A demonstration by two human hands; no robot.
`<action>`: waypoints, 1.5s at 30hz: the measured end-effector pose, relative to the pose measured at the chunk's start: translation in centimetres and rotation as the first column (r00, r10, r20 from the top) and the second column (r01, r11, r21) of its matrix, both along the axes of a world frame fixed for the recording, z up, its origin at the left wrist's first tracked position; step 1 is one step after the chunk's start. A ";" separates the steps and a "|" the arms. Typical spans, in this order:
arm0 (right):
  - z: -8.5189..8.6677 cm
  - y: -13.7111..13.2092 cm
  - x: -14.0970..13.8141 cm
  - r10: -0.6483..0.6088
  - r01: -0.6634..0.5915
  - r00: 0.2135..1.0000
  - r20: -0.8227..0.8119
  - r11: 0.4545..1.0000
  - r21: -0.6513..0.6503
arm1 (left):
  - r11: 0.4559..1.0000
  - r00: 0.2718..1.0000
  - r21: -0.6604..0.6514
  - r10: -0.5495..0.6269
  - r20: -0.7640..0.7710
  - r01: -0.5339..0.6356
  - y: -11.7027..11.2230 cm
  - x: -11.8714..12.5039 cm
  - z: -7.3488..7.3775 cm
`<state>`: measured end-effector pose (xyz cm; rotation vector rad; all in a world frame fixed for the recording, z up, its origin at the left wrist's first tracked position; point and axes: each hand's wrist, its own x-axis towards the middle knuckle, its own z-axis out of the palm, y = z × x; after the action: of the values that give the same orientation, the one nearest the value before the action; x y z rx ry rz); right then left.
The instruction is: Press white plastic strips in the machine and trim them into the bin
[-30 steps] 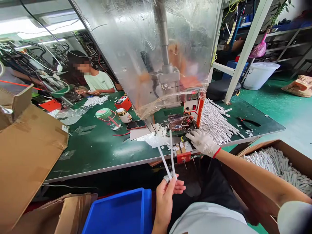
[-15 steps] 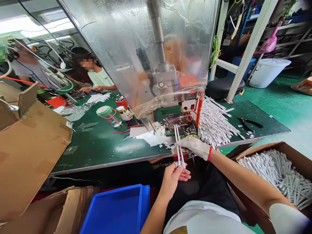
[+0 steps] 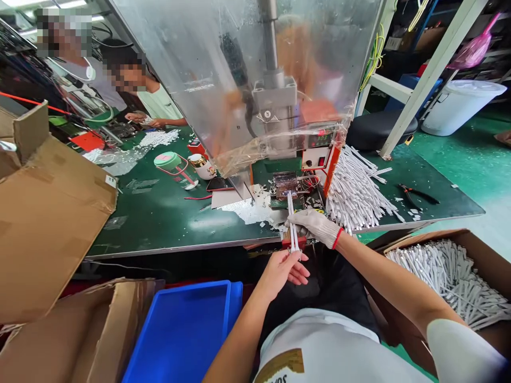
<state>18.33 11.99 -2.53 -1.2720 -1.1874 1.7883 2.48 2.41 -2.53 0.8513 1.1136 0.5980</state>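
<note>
Carefully, a worker at a green workbench holds a pair of slim white strips between bare left hand and gloved right. The left hand pinches the near ends of the strips between thumb and forefinger, just off the bench's front edge, its other fingers loosely curled and slightly apart. The right hand, in a pale knit glove with a red cuff, meets the strips about midway along; its fingertips are partly hidden, and whether they pinch or merely steady the pair cannot be told. The strips' far ends reach the front of a dark metal block beneath a press behind a clear plastic shield; whether they sit inside it is unclear. White scraps lie on the bench left of the block. To the right, a heap of similar white strips spreads beside a pair of pliers, while more fill a cardboard box below. A blue tray stands at lower left. Across the bench, beyond a green-lidded cup, sits a co-worker in a light shirt.
</note>
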 end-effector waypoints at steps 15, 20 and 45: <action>-2.3 1.2 -0.8 -0.142 0.137 0.988 -0.066 0.988 -0.070 | 0.991 0.984 -0.027 0.130 0.122 -0.128 0.9 1.2 -1.0; -3.7 1.7 -0.9 -0.149 0.140 0.982 -0.120 0.987 -0.081 | 0.993 0.985 -0.020 0.120 0.123 -0.119 1.0 1.1 -1.0; -3.2 4.1 -2.0 -0.244 0.240 0.966 -0.091 0.970 -0.050 | 0.992 0.985 -0.008 0.124 0.124 -0.124 1.1 1.5 -0.9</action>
<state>16.33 16.10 -5.76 -1.2780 -0.9067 1.6787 4.01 3.54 -3.40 0.7384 1.0581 0.7443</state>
